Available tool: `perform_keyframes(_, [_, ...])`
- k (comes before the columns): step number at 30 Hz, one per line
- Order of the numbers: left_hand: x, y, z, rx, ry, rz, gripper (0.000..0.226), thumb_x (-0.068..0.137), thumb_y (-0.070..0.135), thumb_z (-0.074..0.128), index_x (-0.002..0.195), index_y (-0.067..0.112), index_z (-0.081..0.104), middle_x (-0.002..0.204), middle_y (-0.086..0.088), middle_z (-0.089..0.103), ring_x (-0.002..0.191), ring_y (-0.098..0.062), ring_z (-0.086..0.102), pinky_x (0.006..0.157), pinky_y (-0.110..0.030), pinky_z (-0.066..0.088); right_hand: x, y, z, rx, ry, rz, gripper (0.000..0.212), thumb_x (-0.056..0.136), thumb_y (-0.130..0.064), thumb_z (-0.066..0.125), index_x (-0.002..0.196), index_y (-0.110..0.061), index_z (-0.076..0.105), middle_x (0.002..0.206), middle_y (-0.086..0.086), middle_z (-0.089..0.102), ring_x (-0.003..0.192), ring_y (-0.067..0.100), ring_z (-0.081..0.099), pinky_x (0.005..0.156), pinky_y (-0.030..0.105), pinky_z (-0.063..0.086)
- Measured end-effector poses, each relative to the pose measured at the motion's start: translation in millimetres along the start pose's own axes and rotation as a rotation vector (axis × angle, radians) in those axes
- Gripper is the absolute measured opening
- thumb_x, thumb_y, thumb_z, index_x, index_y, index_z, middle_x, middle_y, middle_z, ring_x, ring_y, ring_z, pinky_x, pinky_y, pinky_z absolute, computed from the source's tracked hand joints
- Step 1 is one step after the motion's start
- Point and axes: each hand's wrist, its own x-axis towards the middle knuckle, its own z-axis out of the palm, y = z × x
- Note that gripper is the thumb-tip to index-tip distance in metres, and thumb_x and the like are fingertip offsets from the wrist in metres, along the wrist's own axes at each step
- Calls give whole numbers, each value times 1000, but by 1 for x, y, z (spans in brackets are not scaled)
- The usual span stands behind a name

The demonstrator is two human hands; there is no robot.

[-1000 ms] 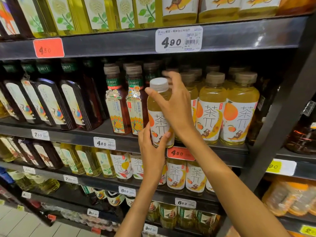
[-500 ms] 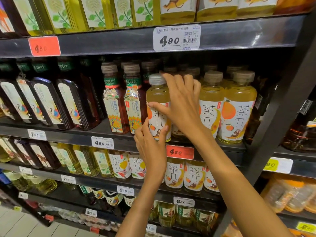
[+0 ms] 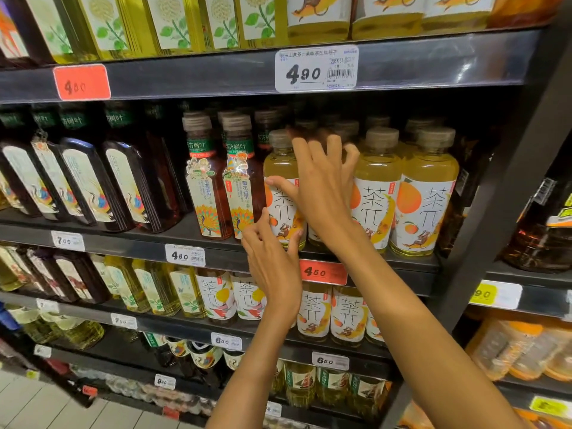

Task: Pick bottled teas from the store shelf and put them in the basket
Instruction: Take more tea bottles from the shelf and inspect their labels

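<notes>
Yellow tea fills the bottle (image 3: 283,187) both hands work on. The right hand (image 3: 325,187) spreads over its label from three o'clock, thumb across the front, fingers open and reaching behind rather than clamped. The left hand (image 3: 272,267), at six o'clock, touches the base with loosely parted fingers, closed on nothing. The bottle stands upright at the shelf edge (image 3: 387,264), beside matching bottles (image 3: 424,193) at three o'clock and darker teas (image 3: 238,181) at nine. No basket shows, so the picking appears barely begun.
</notes>
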Motion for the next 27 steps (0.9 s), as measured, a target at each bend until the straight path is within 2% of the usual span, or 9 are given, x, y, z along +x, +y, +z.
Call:
perform_keyframes(6, [1, 5, -5, -31, -28, -71, 56, 82, 33, 73, 125, 8, 48, 117, -10, 51, 111, -22, 48, 78, -35, 47, 1, 9, -6, -32, -19, -87, 56, 88, -58, 49, 117, -11, 60, 106, 8, 66, 106, 31, 53, 89, 40, 26])
perform_keyframes(8, [2, 9, -10, -141, -56, -156, 49, 82, 25, 73, 121, 11, 47, 117, -6, 50, 110, -20, 49, 81, -33, 46, 4, 16, -12, -22, 74, -82, 48, 92, -49, 47, 109, -7, 62, 96, 10, 65, 93, 31, 56, 78, 35, 27])
perform_keyframes(10, [2, 15, -15, -230, -56, -135, 43, 85, 21, 70, 121, 14, 47, 116, -3, 51, 107, -15, 49, 83, -29, 45, 8, 24, -19, -47, 183, -11, 39, 94, -41, 48, 93, -5, 64, 79, 12, 64, 78, 31, 57, 71, 36, 31])
perform_keyframes(12, [1, 23, -19, -272, -73, -66, 37, 88, 17, 66, 120, 14, 50, 114, 0, 50, 106, -11, 48, 84, -23, 40, 12, 28, -21, -73, 110, 62, 42, 97, -40, 47, 82, -4, 64, 70, 14, 64, 71, 31, 58, 69, 37, 35])
perform_keyframes(15, [-1, 29, -18, -259, -162, -1, 31, 90, 12, 62, 120, 12, 56, 116, -2, 54, 111, -15, 49, 88, -20, 37, 14, 30, -20, -58, -21, 91, 54, 100, -45, 37, 78, -4, 64, 70, 15, 66, 71, 33, 59, 72, 39, 32])
perform_keyframes(19, [-10, 26, -15, -261, -224, 64, 40, 90, 17, 63, 129, 13, 53, 122, -2, 55, 118, -15, 46, 99, -25, 38, 9, 34, -26, -27, 14, 75, 49, 100, -45, 38, 92, -4, 62, 79, 15, 64, 78, 32, 55, 74, 38, 31])
perform_keyframes(23, [-13, 21, -14, -405, -332, 89, 57, 84, 23, 71, 135, 20, 46, 124, 8, 47, 122, -11, 43, 105, -28, 37, -3, 34, -35, 170, 180, -58, 36, 93, -35, 56, 105, -2, 62, 94, 15, 61, 86, 29, 55, 76, 34, 36])
perform_keyframes(25, [-14, 19, -13, -450, -353, 74, 63, 82, 22, 74, 136, 18, 43, 124, 8, 43, 123, -12, 43, 103, -23, 38, -12, 31, -38, 452, 102, -39, 40, 90, -30, 61, 117, -1, 55, 110, 16, 58, 97, 25, 55, 82, 32, 43])
perform_keyframes(27, [-15, 18, -14, -475, -354, 73, 65, 80, 22, 75, 137, 15, 42, 128, 2, 44, 119, -10, 45, 95, -7, 37, -22, 27, -39, 681, -48, 70, 53, 92, -33, 60, 134, -5, 42, 129, 14, 50, 112, 19, 52, 90, 25, 45])
